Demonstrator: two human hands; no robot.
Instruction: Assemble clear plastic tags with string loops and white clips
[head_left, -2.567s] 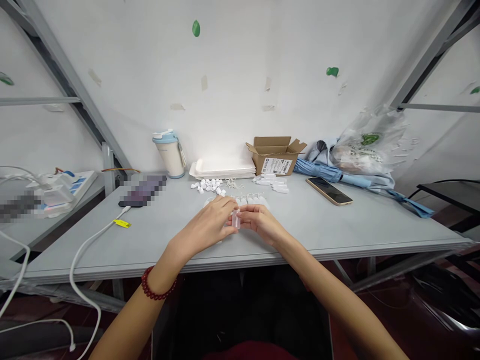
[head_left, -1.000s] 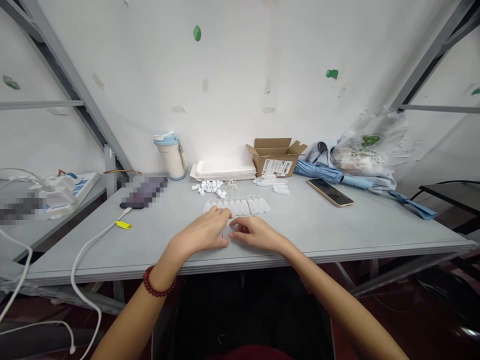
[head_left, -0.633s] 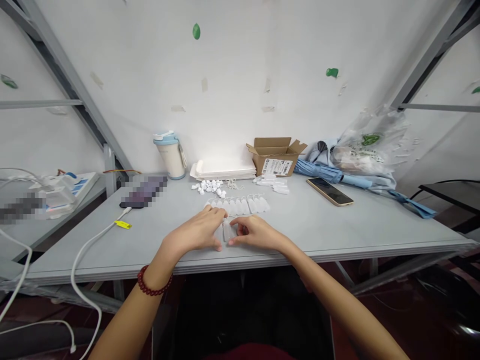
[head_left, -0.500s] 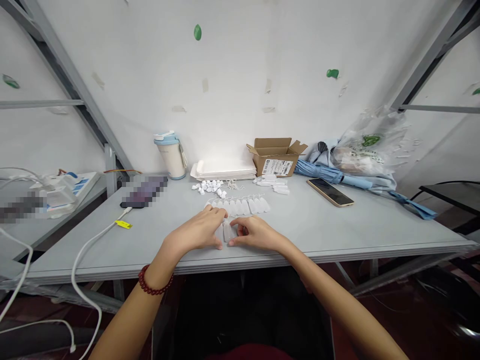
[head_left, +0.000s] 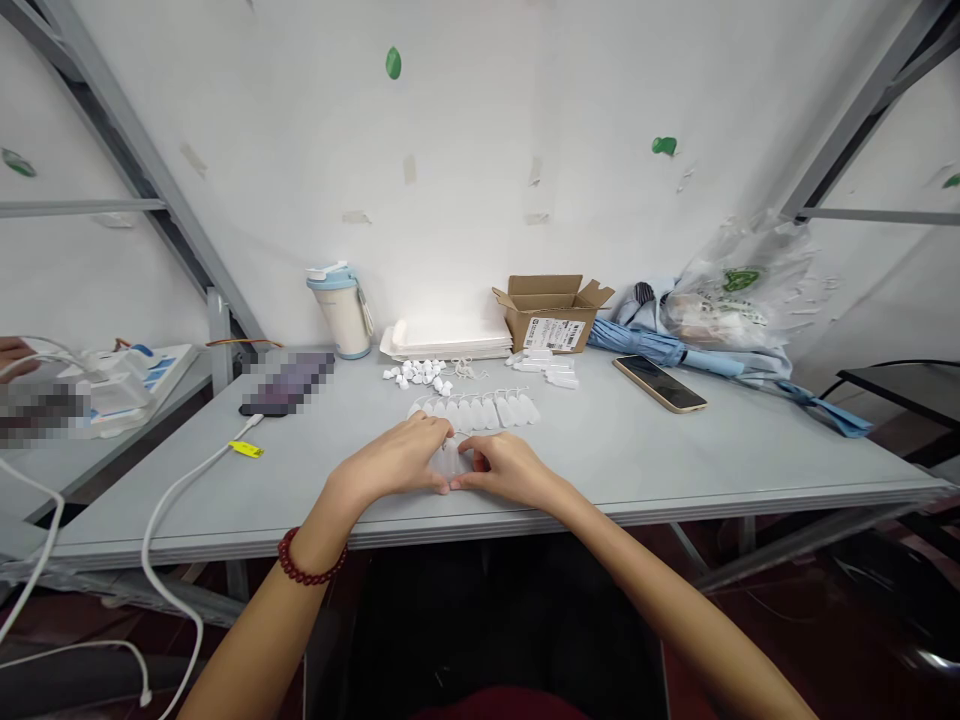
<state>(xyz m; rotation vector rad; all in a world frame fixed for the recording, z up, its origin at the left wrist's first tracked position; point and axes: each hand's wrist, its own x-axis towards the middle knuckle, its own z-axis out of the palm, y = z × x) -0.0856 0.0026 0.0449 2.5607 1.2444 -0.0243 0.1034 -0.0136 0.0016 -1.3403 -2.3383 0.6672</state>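
Near the table's front edge, a few small translucent plastic bottles (head_left: 448, 462) lie side by side between my hands, partly hidden. My left hand (head_left: 409, 455) is curved against their left side, thumb near the bottom and fingers at the top. From the right, my right hand (head_left: 510, 467) grips them with bent fingers and its thumb at the lower end. Just beyond my hands is a row of similar bottles (head_left: 487, 412) with thin strings at their tops. Behind that row are a pile of white caps (head_left: 420, 375), a tangle of white string (head_left: 471, 370) and several loose bottles (head_left: 561, 378).
An open cardboard box (head_left: 553, 315), a white stack (head_left: 450, 340) and a tumbler (head_left: 340, 312) stand along the wall. Phones lie left (head_left: 289, 383) and right (head_left: 660, 383), with a folded blue umbrella (head_left: 641, 342) behind. Another person's hand (head_left: 16, 358) shows at the left edge.
My right hand has shifted slightly left, so the two thumbs nearly meet and the bottles sit closer together. Another person's hand has come into view at the left edge.
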